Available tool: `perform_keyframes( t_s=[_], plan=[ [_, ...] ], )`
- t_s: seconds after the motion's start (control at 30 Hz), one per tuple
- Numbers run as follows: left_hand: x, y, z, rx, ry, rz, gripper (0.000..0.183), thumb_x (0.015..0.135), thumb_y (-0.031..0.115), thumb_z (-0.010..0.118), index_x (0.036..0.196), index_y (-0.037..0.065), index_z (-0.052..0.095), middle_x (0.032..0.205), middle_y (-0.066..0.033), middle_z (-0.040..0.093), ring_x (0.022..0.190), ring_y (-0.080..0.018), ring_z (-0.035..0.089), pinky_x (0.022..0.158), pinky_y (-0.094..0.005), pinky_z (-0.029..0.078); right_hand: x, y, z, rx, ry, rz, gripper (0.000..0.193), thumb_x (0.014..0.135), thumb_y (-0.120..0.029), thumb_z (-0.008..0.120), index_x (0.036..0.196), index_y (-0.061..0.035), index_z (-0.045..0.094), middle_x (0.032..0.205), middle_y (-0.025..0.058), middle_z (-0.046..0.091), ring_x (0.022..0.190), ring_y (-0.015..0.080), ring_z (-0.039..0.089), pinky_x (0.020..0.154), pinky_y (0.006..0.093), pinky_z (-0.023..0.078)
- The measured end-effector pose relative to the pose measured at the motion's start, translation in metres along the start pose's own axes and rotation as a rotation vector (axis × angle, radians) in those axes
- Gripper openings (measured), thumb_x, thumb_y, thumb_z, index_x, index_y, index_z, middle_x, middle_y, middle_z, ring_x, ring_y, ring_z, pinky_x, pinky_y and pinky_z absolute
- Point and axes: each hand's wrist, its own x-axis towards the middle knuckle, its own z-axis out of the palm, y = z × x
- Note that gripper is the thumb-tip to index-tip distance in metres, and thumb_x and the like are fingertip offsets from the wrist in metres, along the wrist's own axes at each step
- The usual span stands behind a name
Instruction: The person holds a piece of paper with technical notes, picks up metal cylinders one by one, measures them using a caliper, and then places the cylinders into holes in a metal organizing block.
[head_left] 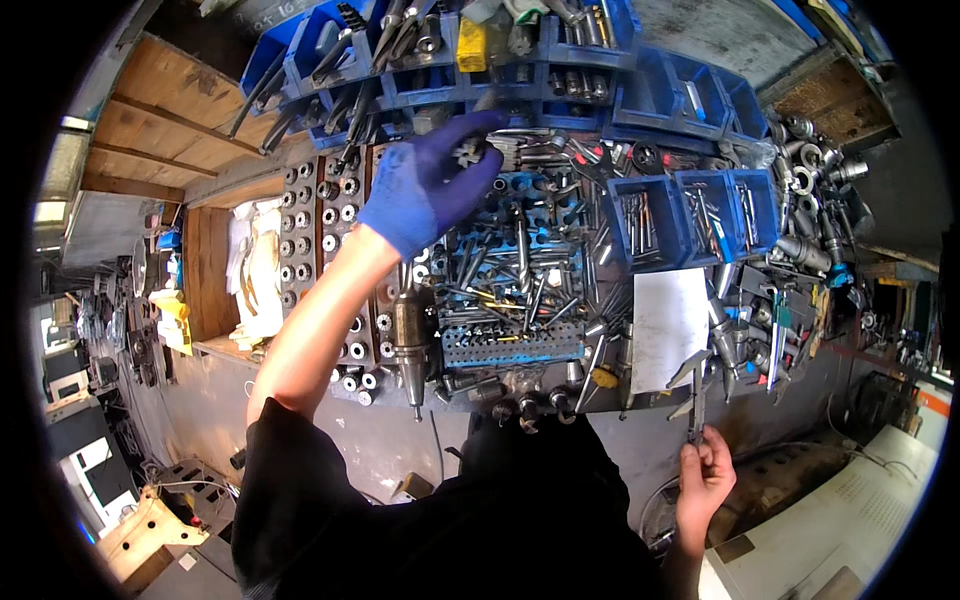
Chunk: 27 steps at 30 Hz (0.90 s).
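Black short-sleeved top [400, 545], hands [708, 472] bare right, blue-violet glove [405, 195] left.

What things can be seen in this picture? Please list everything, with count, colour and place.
Caliper: one, grey, lower right
Toothed metal piece: one, grey, upper centre
Yellow block: one, yellow, top centre
Upper bins: several, blue, top
Front bins: three, blue, right of centre
Drill bits: too crowded to count, mostly grey, centre
Tapered tool holder: one large, dull metal, left of centre
Round metal parts: dozens, grey, left rows
Paper sheet: one, white, below front bins
Left hand: one, blue glove, holding toothed piece
Right hand: one, bare, holding caliper
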Motion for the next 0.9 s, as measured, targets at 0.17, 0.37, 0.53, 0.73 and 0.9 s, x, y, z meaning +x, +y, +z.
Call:
perform_keyframes(
  t_s=[0.17, 0.37, 0.53, 0.73, 0.9],
  plan=[
    [0.045, -0.06, 0.011, 0.773, -0.109, 0.296, 0.055, 0.089, 0.018, 0.062, 0.141, 0.027, 0.048, 0.08, -0.0177, 0.065, 0.071, -0.0359, 0.065, 0.062, -0.0461, 0.052, 0.001, 0.007, -0.01, 0.006, -0.006, -0.014, 0.036, 0.087, 0.008, 0.065, 0.123, 0.0057, 0.058, 0.078, -0.0037, 0.059, 0.07, 0.0015, 0.047, 0.065, 0.0163, 0.038],
    [0.101, -0.117, 0.018, 1.117, -0.242, 0.035, 0.037, 0.084, 0.009, 0.055, 0.118, 0.018, 0.065, 0.093, -0.0194, 0.07, 0.083, -0.0379, 0.07, 0.069, -0.0485, 0.056, 0.007, 0.009, -0.02, 0.019, 0.0, -0.025, 0.037, 0.087, 0.008, 0.065, 0.123, 0.0058, 0.058, 0.079, -0.0034, 0.06, 0.07, 0.0013, 0.048, 0.064, 0.0158, 0.038],
    [0.099, -0.034, 0.037, 1.109, -0.24, -0.155, 0.025, 0.091, 0.015, 0.05, 0.107, 0.007, 0.067, 0.098, -0.0205, 0.071, 0.092, -0.0382, 0.069, 0.078, -0.0479, 0.056, 0.012, 0.017, -0.031, 0.016, 0.024, -0.031, 0.037, 0.087, 0.009, 0.065, 0.123, 0.0061, 0.058, 0.081, -0.0028, 0.061, 0.073, 0.0016, 0.05, 0.066, 0.0162, 0.04],
    [0.091, 0.008, 0.074, 1.093, -0.13, 0.048, 0.032, 0.094, 0.023, 0.051, 0.122, 0.012, 0.061, 0.096, -0.0154, 0.071, 0.088, -0.0339, 0.069, 0.072, -0.0485, 0.055, 0.015, 0.023, -0.041, 0.051, 0.032, 0.001, 0.037, 0.087, 0.009, 0.064, 0.123, 0.0062, 0.058, 0.083, -0.0024, 0.06, 0.075, 0.0022, 0.05, 0.069, 0.0168, 0.041],
    [0.128, -0.004, 0.105, 1.074, -0.149, -0.026, 0.029, 0.092, 0.023, 0.052, 0.116, 0.012, 0.066, 0.1, -0.0176, 0.072, 0.089, -0.0364, 0.07, 0.075, -0.0487, 0.055, 0.013, 0.027, -0.059, 0.111, 0.003, -0.037, 0.037, 0.087, 0.008, 0.065, 0.124, 0.0056, 0.058, 0.083, -0.0035, 0.059, 0.074, 0.002, 0.049, 0.067, 0.0163, 0.04]
  ],
)
